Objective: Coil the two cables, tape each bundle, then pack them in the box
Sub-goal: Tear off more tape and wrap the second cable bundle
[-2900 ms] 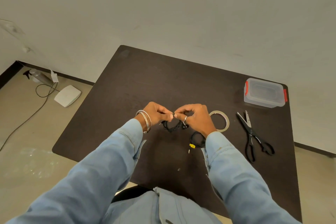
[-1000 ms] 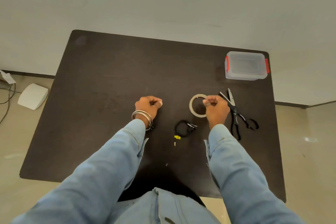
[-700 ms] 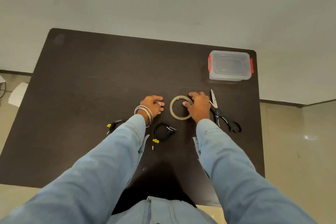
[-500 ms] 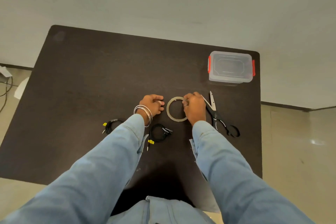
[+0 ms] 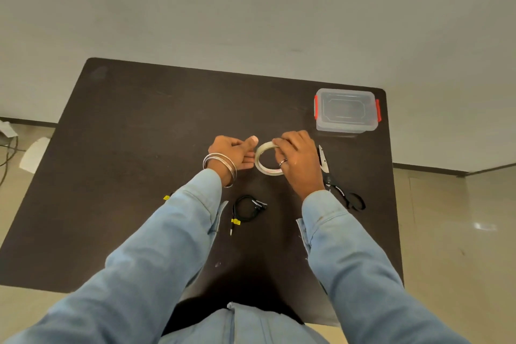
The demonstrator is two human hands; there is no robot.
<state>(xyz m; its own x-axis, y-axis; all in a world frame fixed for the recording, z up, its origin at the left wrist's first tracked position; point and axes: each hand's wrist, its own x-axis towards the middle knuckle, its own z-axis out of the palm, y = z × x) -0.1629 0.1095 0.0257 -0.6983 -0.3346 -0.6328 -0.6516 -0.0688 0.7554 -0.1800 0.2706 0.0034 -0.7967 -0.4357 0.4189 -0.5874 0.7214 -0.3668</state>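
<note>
Dark brown table [image 5: 139, 176], flat matte top w/ rounded corners, faint scuffs; pale floor round it, plain light wall behind. Two light-blue denim sleeves [image 5: 173, 246] reach in from the near edge, soft woven cloth w/ stitched cuffs.

Box [image 5: 346, 110] at far right corner: clear plastic, rectangular w/ rounded corners, red clips on both short sides, moulded lid on and shut. Looks see-through; nothing visible inside it.

Scissors [image 5: 342, 193] just right of the right hand: pale metal blades pointing away, black looped handles toward the near edge, partly hidden by the wrist.

Right hand [image 5: 298, 165], ring on one finger, fingers curled over the far rim of the tape roll [image 5: 264, 160], pinching it; roll is a thin whitish ring, tilted up off the table, hollow centre showing dark tabletop. Left hand [image 5: 234, 152] just left of the roll: fingers curled in, thumb out toward the roll's left rim; whether it touches the tape, can't tell. Silver metal bangles [image 5: 220, 165] on that wrist.

Coiled cable [image 5: 247, 209]: thin black cord in a small loop, on the table btwn the two forearms, yellow tag and metal jack plug trailing toward the near edge. Second cable [image 5: 167, 197] mostly hidden behind the left sleeve, only a yellow tag and a bit of black cord showing. Neither is in the box.
</note>
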